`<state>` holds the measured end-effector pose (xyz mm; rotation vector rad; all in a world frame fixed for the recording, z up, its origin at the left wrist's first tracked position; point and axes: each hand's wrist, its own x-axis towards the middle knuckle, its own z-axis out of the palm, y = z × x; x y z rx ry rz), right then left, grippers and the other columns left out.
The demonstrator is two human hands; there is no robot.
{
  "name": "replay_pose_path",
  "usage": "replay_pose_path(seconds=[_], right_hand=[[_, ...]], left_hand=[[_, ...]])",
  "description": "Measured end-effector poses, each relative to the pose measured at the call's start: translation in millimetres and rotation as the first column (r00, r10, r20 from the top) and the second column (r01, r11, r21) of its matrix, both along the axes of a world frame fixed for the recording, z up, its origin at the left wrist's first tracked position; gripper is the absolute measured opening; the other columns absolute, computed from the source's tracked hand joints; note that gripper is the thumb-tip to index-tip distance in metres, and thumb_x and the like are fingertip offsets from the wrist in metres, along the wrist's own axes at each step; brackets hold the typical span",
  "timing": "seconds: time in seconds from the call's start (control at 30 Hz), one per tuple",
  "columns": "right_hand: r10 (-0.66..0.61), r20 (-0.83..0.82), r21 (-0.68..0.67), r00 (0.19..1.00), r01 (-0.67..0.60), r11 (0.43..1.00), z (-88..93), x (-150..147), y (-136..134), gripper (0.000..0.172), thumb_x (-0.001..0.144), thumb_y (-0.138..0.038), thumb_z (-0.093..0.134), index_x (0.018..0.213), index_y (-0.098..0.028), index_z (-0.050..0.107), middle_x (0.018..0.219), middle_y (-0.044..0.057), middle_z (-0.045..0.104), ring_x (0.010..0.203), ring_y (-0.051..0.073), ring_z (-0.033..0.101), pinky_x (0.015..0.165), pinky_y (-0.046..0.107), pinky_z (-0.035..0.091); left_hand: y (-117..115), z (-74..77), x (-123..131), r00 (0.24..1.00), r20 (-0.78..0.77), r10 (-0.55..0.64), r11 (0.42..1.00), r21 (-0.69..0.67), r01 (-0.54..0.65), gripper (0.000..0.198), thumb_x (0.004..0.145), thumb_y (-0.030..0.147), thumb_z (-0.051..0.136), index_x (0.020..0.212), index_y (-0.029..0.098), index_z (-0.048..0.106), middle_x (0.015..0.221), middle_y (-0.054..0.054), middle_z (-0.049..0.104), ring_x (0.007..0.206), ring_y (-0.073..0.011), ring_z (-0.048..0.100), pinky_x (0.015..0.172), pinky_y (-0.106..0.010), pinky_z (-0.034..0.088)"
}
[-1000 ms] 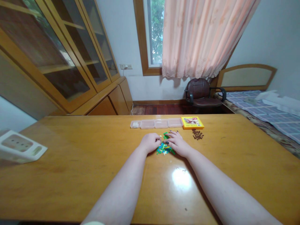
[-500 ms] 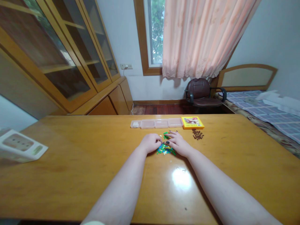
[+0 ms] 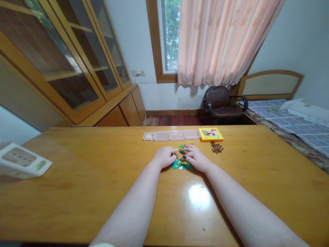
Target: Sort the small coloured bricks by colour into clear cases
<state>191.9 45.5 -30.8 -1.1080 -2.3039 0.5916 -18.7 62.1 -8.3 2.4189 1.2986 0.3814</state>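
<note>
A small pile of green, blue and yellow toy bricks lies on the wooden table, between my two hands. My left hand rests curled at the pile's left edge, fingers closed, and what they hold is hidden. My right hand lies over the pile's right side with its fingers spread and bent onto the bricks, dark nails showing. Just beyond the hands stands a clear plastic tray with several compartments.
A yellow box sits right of the tray, with a small heap of brown bricks in front of it. A white box lies at the table's left edge. Behind the table are a brown chair, a bed and a glass-door cabinet.
My hands have hardly moved; the right fingers shift slightly over the bricks. The view wobbles a little.
</note>
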Motion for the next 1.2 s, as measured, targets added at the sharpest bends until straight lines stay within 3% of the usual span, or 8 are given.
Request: replay_pose_path(seconds=[0.3, 0.47, 0.7, 0.97, 1.1, 1.2], right_hand=[[-0.084, 0.062, 0.07, 0.995, 0.079, 0.994, 3.7, 1.7, 0.0, 0.032, 0.091, -0.034, 0.045, 0.085, -0.028, 0.075, 0.117, 0.003, 0.066, 0.122, 0.027, 0.047, 0.107, 0.056, 0.022], [0.017, 0.015, 0.054, 1.0, -0.018, 0.998, 1.0, 1.8, 0.6, 0.029, 0.09, -0.035, 0.047, 0.091, -0.027, 0.074, 0.12, 0.003, 0.064, 0.122, 0.024, 0.048, 0.107, 0.049, 0.028], [-0.073, 0.072, 0.057, 0.995, 0.069, 0.996, -0.4, 1.5, 2.7, 0.035, 0.091, -0.03, 0.041, 0.087, -0.028, 0.075, 0.116, 0.002, 0.066, 0.121, 0.026, 0.048, 0.106, 0.053, 0.026], [-0.108, 0.055, 0.05, 0.993, 0.106, 0.993, 0.5, 2.6, 2.2, 0.036, 0.093, -0.034, 0.039, 0.09, -0.029, 0.075, 0.118, 0.004, 0.064, 0.121, 0.026, 0.047, 0.106, 0.053, 0.026], [-0.12, 0.102, 0.035, 0.988, 0.117, 0.993, -0.4, 0.5, 1.1, 0.034, 0.092, -0.041, 0.042, 0.094, -0.029, 0.074, 0.125, 0.004, 0.06, 0.126, 0.027, 0.041, 0.108, 0.054, 0.022], [-0.18, 0.149, 0.04, 0.972, 0.176, 0.984, -2.7, -0.5, 1.6, 0.034, 0.092, -0.042, 0.042, 0.101, -0.028, 0.072, 0.131, 0.006, 0.055, 0.13, 0.029, 0.035, 0.107, 0.056, 0.02]], left_hand=[[1.4, -2.4, 0.9, 0.996, 0.059, -0.073, 0.997, -0.008, 0.074, 0.028, 0.073, 0.02, 0.047, 0.08, 0.023, 0.074, 0.081, 0.0, 0.071, 0.079, -0.0163, 0.061, 0.075, -0.025, 0.045], [1.2, -2.8, 0.6, 0.993, 0.068, -0.095, 0.994, -0.04, 0.098, 0.027, 0.073, 0.02, 0.048, 0.079, 0.023, 0.074, 0.081, 0.0, 0.071, 0.08, -0.016, 0.061, 0.077, -0.024, 0.045], [2.3, -4.5, 1.1, 0.999, 0.009, -0.037, 0.998, -0.055, 0.037, 0.031, 0.074, 0.022, 0.049, 0.091, 0.025, 0.074, 0.092, 0.0, 0.072, 0.087, -0.0172, 0.062, 0.081, -0.025, 0.046], [3.0, -2.2, 0.5, 0.985, 0.02, 0.17, 0.985, 0.03, -0.171, 0.029, 0.079, 0.025, 0.047, 0.091, 0.023, 0.073, 0.098, -0.003, 0.071, 0.091, -0.0188, 0.062, 0.083, -0.027, 0.045], [1.9, -0.5, 0.5, 0.991, -0.027, 0.129, 0.991, 0.039, -0.128, 0.027, 0.079, 0.028, 0.048, 0.082, 0.022, 0.074, 0.087, -0.004, 0.071, 0.083, -0.0192, 0.062, 0.076, -0.027, 0.045], [1.5, -2.0, 0.9, 0.995, -0.033, 0.09, 0.996, 0.02, -0.09, 0.027, 0.077, 0.027, 0.049, 0.087, 0.024, 0.074, 0.089, -0.002, 0.072, 0.084, -0.0189, 0.062, 0.076, -0.027, 0.045]])
